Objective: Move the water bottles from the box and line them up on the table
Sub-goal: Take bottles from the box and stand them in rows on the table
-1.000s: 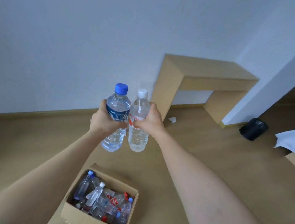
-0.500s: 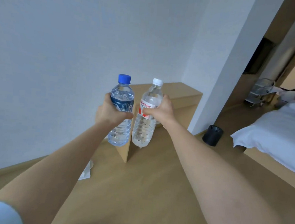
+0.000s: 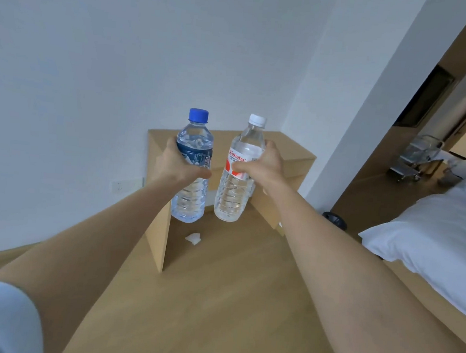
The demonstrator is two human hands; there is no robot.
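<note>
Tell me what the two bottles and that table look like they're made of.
Blue-capped bottle and white-capped bottle: clear ribbed plastic, see-through, glossy. Table: pale wood or laminate, matte, likely flat board panels; can't tell which.

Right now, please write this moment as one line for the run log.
left hand: holds blue-cap bottle | right hand: holds white-cap bottle | both upright, held before table | placed: none visible
</note>
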